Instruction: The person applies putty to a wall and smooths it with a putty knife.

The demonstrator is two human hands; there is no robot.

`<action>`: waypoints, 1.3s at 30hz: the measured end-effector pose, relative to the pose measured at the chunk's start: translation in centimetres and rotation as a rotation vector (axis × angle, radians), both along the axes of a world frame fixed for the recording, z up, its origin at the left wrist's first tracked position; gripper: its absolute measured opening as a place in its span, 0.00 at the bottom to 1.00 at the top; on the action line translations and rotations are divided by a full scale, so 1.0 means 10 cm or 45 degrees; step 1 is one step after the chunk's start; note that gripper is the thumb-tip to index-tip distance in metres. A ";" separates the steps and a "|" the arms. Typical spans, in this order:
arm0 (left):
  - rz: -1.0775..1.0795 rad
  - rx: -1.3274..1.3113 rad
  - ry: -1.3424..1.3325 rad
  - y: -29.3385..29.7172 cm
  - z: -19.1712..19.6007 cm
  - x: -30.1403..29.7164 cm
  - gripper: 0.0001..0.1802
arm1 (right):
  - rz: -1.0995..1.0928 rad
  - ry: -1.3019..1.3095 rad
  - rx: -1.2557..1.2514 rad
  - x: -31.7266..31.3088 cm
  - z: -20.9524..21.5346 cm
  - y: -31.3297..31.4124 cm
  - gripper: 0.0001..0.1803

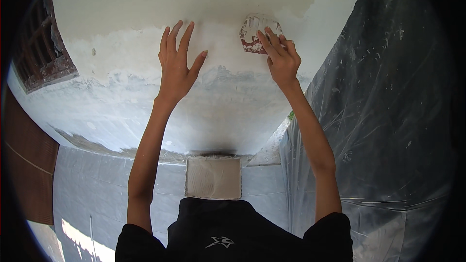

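On the wall [145,0], my right hand [281,58] presses a red-edged, plaster-caked scraper [255,34] flat with the fingertips, blade flush so it spreads thin. Left of the scraper, my left hand [177,65] lies open, fingers spread, holding nothing, apparently bracing me. Fresh coat around the scraper looks smooth and white; below it, older grey patchy render. Right of the scraper hangs wrinkled plastic sheeting [378,116]. Well below, a square tray [213,178] rests on floor tiles [97,179].

Renovation site: half-plastered wall [145,0], plastic sheeting [383,92]
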State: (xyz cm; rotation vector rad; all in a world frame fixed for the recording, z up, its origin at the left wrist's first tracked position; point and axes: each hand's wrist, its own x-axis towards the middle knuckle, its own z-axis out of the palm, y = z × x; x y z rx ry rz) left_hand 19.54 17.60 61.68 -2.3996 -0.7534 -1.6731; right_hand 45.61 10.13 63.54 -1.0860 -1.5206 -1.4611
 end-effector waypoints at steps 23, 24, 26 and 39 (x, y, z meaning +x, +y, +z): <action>0.067 0.023 0.012 -0.08 0.08 -0.09 0.35 | 0.093 0.080 -0.063 -0.07 -0.40 -0.03 0.25; 0.071 0.025 0.007 -0.06 0.08 -0.10 0.35 | 0.136 0.104 -0.116 -0.11 -0.41 -0.07 0.25; 0.076 0.019 0.011 -0.03 0.08 -0.13 0.36 | 0.141 0.111 -0.060 -0.18 -0.17 -0.05 0.24; 0.036 -0.013 -0.001 -0.04 0.06 -0.11 0.36 | 0.132 0.039 0.068 -0.41 0.17 0.21 0.20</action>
